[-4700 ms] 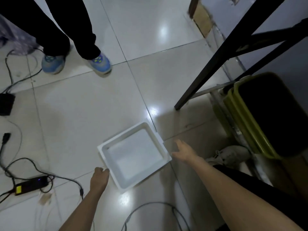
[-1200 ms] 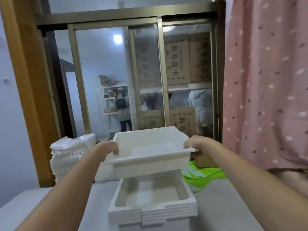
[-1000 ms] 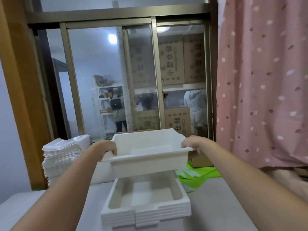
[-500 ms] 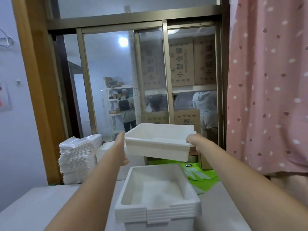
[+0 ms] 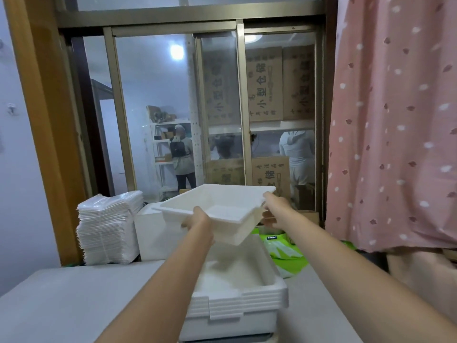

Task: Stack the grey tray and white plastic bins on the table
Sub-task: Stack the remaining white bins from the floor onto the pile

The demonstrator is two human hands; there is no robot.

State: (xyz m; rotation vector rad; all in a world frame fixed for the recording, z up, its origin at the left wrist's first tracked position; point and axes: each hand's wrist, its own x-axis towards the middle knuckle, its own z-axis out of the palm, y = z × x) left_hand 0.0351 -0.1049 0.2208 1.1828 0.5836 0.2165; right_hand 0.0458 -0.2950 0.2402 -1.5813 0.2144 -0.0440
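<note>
bins (image 5: 217, 211) white | table (image 5: 74, 300) grey | curtain (image 5: 395, 120) pink, white-spotted | packets (image 5: 284, 251) green

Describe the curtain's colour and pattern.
Pink curtain with white dots and small dark leaf shapes; head view.

A white plastic bin (image 5: 217, 214) is hanging in the air, turned corner-forward and tilted. Below it, a stack of nested white bins (image 5: 237, 298) is sitting at the near edge of the table (image 5: 74, 300).

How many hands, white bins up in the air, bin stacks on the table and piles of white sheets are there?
Hands: 2 (left hand, right hand)
Held-up bin: 1
Stack of bins: 1
Pile of white sheets: 1
Total: 5
</note>
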